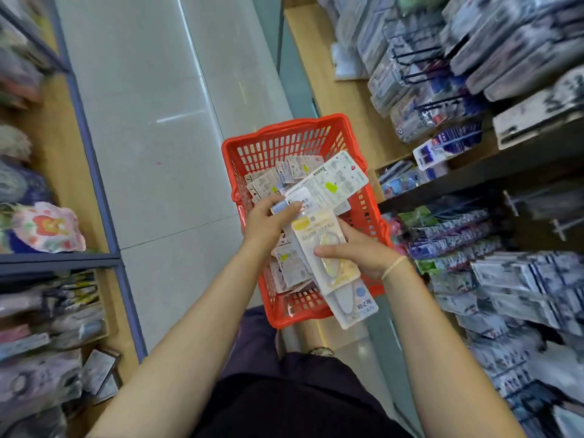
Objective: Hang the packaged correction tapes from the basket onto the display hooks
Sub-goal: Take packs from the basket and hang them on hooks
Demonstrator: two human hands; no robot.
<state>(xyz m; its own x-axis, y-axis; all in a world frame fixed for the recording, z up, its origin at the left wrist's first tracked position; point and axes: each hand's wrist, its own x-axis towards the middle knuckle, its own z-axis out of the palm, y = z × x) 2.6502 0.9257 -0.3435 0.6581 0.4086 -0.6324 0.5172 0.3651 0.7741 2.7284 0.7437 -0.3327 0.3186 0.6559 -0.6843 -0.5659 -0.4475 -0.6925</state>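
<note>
Above the red basket, with left grip pinching a blue-edged pack and right grip clasping the stacked correction tapes: square up hang-holes before lifting toward the display hooks.

Over the red basket, the left hand is pinching a white pack while the right hand is gripping 2 stacked correction tape packs.
</note>
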